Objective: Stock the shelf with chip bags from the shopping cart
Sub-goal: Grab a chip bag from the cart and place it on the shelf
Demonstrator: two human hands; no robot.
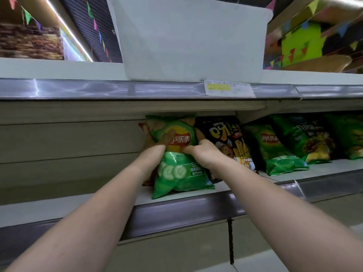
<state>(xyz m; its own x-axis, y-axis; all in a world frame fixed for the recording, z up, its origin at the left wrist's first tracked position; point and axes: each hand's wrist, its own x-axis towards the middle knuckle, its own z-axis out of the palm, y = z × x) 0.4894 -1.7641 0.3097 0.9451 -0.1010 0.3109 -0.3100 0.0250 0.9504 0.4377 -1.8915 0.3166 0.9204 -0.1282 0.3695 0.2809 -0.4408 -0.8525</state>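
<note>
Head view, facing a store shelf (176,195) at roughly arm level.

Green chip bag (176,160): stands upright on the shelf board, near its front edge, top reaching just under the shelf above. Red-and-yellow logo on the upper half, cucumber slices printed on the lower half. Its bottom corner slightly overhangs the grey price rail (186,211).

Left hand (157,142): at the bag's left edge. Thumb lies across the front over the logo; the other fingers go behind the bag and are mostly hidden. Fingers clamped on the bag.

Right hand (204,152): at the bag's right edge, mid-height. Fingers (188,149) curled, pinching the front of the bag just below the logo. Both forearms are bare and extended forward.

Neighbours on the same shelf: a black snack bag (225,134) with fries pictured, touching the green bag's right side and partly behind the right hand; then a second green chip bag (275,150) leaning back; then a dark green bag (306,136). A reddish bag edge (142,127) shows behind the left hand; cannot tell what it is.

Left part of the shelf board carries no goods in view.

Above: upper shelf rail with a yellow-and-white price tag (228,88), and a white bin (188,36) standing on that shelf. Coloured bunting (94,20) hangs overhead, blurred.
</note>
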